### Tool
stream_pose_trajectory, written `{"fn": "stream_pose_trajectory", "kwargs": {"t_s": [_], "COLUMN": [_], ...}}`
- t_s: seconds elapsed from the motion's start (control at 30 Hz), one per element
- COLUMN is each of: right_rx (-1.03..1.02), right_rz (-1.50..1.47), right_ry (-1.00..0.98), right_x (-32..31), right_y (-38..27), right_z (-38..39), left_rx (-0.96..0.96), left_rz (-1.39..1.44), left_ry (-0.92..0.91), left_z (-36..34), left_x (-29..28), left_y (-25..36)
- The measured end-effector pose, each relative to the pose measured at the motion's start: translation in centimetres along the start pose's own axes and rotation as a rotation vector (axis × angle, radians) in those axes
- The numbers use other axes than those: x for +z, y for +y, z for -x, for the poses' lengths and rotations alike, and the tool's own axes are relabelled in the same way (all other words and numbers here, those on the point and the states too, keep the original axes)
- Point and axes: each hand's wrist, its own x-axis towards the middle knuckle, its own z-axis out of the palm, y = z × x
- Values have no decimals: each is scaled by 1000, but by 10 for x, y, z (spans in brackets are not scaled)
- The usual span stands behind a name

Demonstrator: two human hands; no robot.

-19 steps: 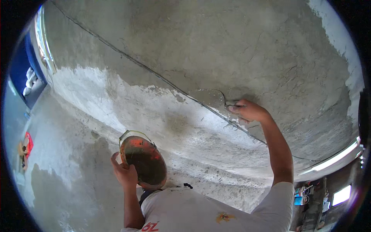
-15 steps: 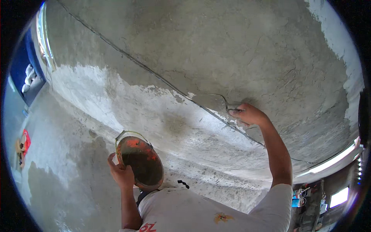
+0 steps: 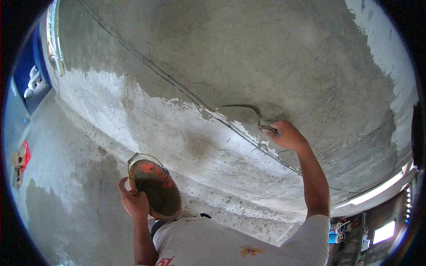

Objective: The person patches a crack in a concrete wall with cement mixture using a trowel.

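My right hand (image 3: 284, 133) grips the handle of a trowel (image 3: 239, 114), whose grey-coated blade lies against the grey plastered wall (image 3: 288, 57), just beside a long dark line running diagonally across it, perhaps a cable or groove. Below that line the surface is paler and patchy. Lower left, my left hand (image 3: 134, 198) is closed on the near side of an orange bucket (image 3: 157, 188) with a wire handle, tilted toward the camera, its inside coated with dark grey mix.
A blue opening (image 3: 33, 48) with white bundles (image 3: 32, 82) is at far left, above a red item (image 3: 24, 157) on the floor (image 3: 53, 204). At lower right are blue-and-white containers (image 3: 337, 235) and a bright window (image 3: 384, 232).
The bucket and my left hand have shifted left and slightly down in view. My right hand and trowel sit slightly lower, still at the wall.
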Motion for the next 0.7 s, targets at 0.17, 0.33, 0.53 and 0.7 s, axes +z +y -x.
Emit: {"fn": "stream_pose_trajectory", "kwargs": {"t_s": [0.17,0.33,0.53,0.7], "right_rx": [144,184,244,162], "right_rz": [39,60,204,-17], "right_ry": [-24,48,-15,101], "right_x": [36,59,73,52], "right_y": [47,59,65,44], "right_z": [-1,36,75,62], "left_rx": [66,67,9,35], "left_rz": [110,70,129,55], "left_ry": [55,-19,-2,-35], "left_z": [0,-1,4,4], "left_x": [6,0,-5,2], "left_y": [-7,-1,5,4]}}
